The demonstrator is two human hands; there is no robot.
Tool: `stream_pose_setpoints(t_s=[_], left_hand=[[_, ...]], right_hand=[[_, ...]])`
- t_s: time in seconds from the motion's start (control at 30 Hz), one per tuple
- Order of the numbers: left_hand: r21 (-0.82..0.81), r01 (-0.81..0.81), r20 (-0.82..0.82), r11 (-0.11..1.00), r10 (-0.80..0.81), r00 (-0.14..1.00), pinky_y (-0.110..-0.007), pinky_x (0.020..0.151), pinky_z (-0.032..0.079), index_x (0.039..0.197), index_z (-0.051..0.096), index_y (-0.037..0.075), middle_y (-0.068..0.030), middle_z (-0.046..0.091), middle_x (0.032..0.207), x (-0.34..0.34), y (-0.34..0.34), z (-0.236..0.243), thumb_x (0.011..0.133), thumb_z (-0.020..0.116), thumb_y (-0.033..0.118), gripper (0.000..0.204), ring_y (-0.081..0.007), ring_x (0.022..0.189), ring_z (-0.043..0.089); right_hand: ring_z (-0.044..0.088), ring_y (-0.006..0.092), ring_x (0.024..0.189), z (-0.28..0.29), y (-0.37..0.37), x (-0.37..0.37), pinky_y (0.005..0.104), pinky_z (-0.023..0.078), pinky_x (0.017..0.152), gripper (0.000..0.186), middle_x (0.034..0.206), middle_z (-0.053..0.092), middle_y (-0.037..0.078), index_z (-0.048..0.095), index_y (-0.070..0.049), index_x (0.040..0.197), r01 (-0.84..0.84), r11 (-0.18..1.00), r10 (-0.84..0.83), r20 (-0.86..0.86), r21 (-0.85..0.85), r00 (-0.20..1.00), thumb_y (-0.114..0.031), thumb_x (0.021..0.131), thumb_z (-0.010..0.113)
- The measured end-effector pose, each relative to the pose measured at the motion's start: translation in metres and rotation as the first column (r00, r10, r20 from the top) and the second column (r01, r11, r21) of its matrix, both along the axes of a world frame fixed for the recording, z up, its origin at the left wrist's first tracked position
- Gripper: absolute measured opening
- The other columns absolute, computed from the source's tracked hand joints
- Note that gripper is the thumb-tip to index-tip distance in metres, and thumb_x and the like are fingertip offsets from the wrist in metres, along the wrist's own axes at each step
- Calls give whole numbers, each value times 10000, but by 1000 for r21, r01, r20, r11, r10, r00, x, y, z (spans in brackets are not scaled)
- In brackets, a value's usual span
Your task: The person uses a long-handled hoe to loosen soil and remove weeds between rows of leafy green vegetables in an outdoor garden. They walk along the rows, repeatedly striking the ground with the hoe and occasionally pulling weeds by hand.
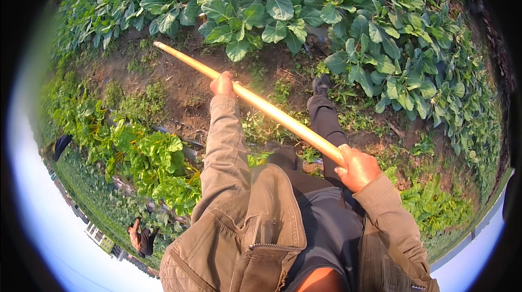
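Note:
A long, pale wooden pole (283,120) crosses in front of my body on a slant, from the upper left down to the right. My left hand (223,84) is closed around it partway along, the arm stretched forward. Nearer my body, my right hand (359,168) grips the lower end, its thumb lying along the wood. The pole's far end hangs over bare brown soil (185,96) beside the leafy rows. Whether a tool head is fixed to that end cannot be made out.
Broad-leaved green plants (280,9) fill the far side and curve down the right. Yellow-green leafy plants (157,156) grow at the left along dark plastic sheeting. Low weeds (261,126) surround my feet. Another person (142,237) is in the field at the lower left.

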State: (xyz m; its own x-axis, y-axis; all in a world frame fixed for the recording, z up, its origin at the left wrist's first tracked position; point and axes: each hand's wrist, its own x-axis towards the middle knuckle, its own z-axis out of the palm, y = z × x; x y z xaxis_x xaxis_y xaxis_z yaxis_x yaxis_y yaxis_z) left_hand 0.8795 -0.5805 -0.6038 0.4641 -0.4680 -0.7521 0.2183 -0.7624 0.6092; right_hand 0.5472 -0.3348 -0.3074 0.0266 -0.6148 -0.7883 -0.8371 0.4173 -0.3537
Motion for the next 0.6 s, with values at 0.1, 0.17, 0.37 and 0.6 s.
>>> stream_pose_setpoints(t_s=[0.1, 0.17, 0.37, 0.6], left_hand=[[62, 21, 54, 998, -25, 998, -426, 498, 595, 949, 566, -94, -144, 627, 780, -53, 56, 1, 792, 695, -25, 215, -293, 546, 638], [67, -48, 50, 997, 44, 998, -419, 476, 582, 982, 563, -95, -155, 629, 775, -73, 88, 26, 808, 700, 12, 246, -297, 499, 624], [243, 237, -129, 941, -211, 969, -431, 530, 560, 1132, 504, -147, -195, 635, 814, -150, 191, 114, 840, 689, 103, 426, -297, 567, 659], [251, 257, -414, 933, -137, 900, -414, 582, 567, 926, 582, -71, -152, 624, 737, -159, 290, 161, 867, 676, 129, 229, -289, 588, 658]], right_hand=[[712, 421, 960, 31, 56, -25, 523, 562, 800, 519, 1029, 713, 174, 578, -126, 1300, 115, 990, -114, -13, 88, 993, -223, 853, 824], [709, 421, 974, 56, 90, -37, 518, 561, 801, 517, 1034, 711, 178, 585, -133, 1301, 126, 989, -126, -8, 77, 992, -213, 849, 825], [704, 430, 940, 159, 192, -68, 499, 567, 785, 404, 1037, 707, 178, 631, -152, 1229, 252, 956, -234, -129, 149, 964, -176, 859, 792], [707, 413, 862, 233, 260, -74, 477, 577, 731, 329, 951, 717, 149, 670, -165, 1145, 272, 957, -238, -254, 105, 937, -130, 835, 773]])
